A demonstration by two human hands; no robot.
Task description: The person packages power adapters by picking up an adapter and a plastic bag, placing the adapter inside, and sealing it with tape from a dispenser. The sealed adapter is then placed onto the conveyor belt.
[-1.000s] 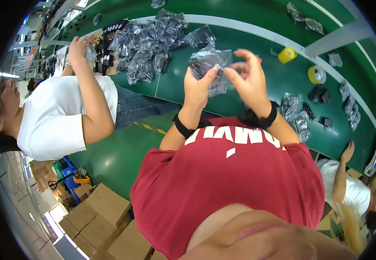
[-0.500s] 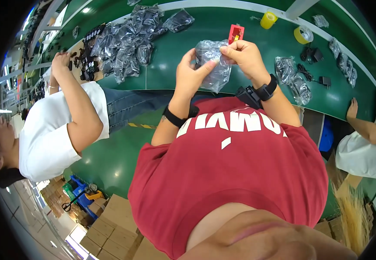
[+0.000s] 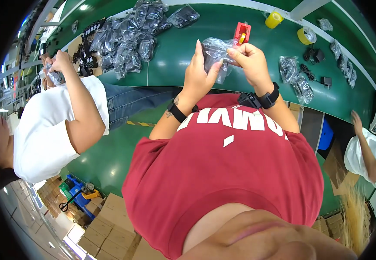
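A crinkled clear plastic bag (image 3: 216, 51) is held up over the green table's near edge; what lies inside it is hard to make out. My left hand (image 3: 200, 73) grips its left side, with the thumb across the front and the fingers behind. At the bag's right edge my right hand (image 3: 250, 63) pinches the plastic between thumb and forefinger. Just beyond my right hand stands a red tape dispenser (image 3: 242, 34) with a yellow roll in it.
A heap of bagged black items (image 3: 129, 41) lies to the left. On the right are more bagged items (image 3: 295, 78), a black power adapter (image 3: 325, 81) with cable, and yellow tape rolls (image 3: 306, 35). Co-workers are at both sides, one holding a bag (image 3: 57, 77).
My left hand has turned more upright around the bag, which is now folded smaller. Both hands have shifted slightly right. The co-worker at left has raised a bag.
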